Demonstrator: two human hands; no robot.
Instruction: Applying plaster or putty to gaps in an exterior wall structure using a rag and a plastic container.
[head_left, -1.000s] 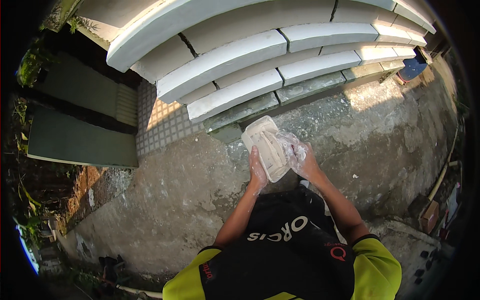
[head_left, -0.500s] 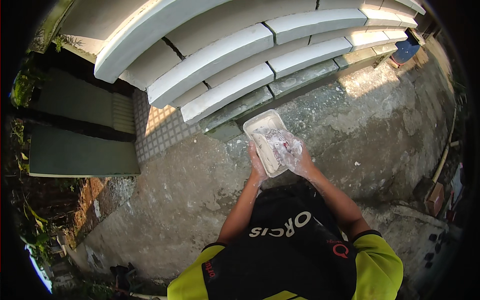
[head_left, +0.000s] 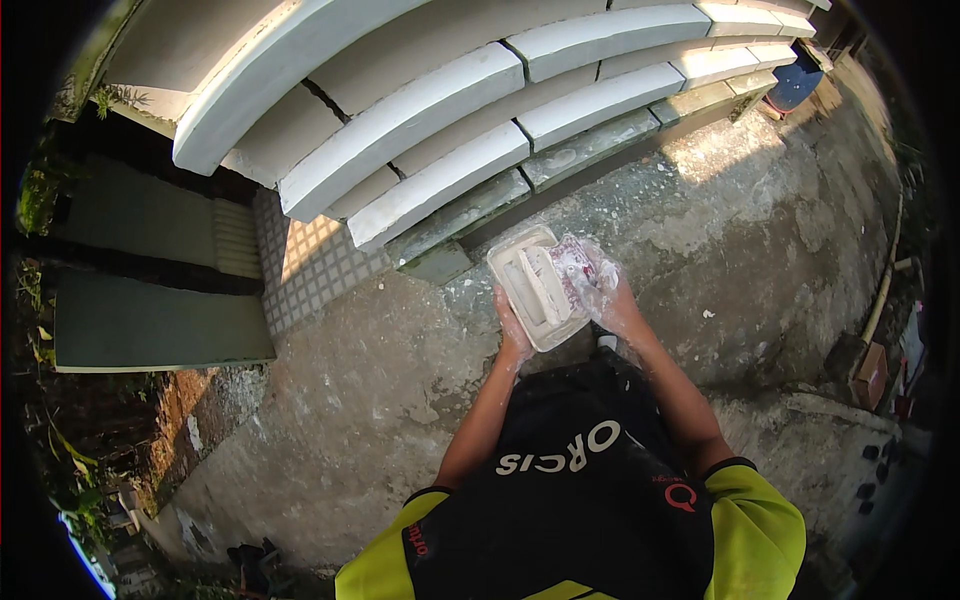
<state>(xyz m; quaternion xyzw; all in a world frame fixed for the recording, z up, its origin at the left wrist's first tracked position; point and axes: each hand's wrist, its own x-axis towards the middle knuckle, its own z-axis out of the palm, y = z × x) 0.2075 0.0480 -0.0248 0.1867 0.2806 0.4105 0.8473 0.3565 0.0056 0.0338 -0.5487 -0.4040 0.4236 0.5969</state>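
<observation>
My left hand (head_left: 512, 328) grips the near left side of a shallow off-white rectangular tray (head_left: 498, 270), held in front of my body with whitish residue inside. My right hand (head_left: 612, 298), smeared white, is closed on what looks like a wide paintbrush (head_left: 573, 265) with a red-and-white speckled upper part. Its pale, bar-like end lies over the tray's right half. My fingers hide the part they grip, and I cannot tell whether the pale end touches the tray's bottom.
White curved-looking steps (head_left: 440, 105) rise ahead, with greenish lower blocks (head_left: 460, 215). Worn concrete (head_left: 380, 400) lies around me, splashed white near the steps. Green panels (head_left: 160, 315) and checkered tiles (head_left: 300, 260) are left. A blue container (head_left: 796, 84) and a cardboard box (head_left: 869, 376) stand right.
My right hand has shifted slightly right and turned, so the brush's pale end and more of the tray's inside now show. The left hand keeps its hold. The view has moved slightly.
</observation>
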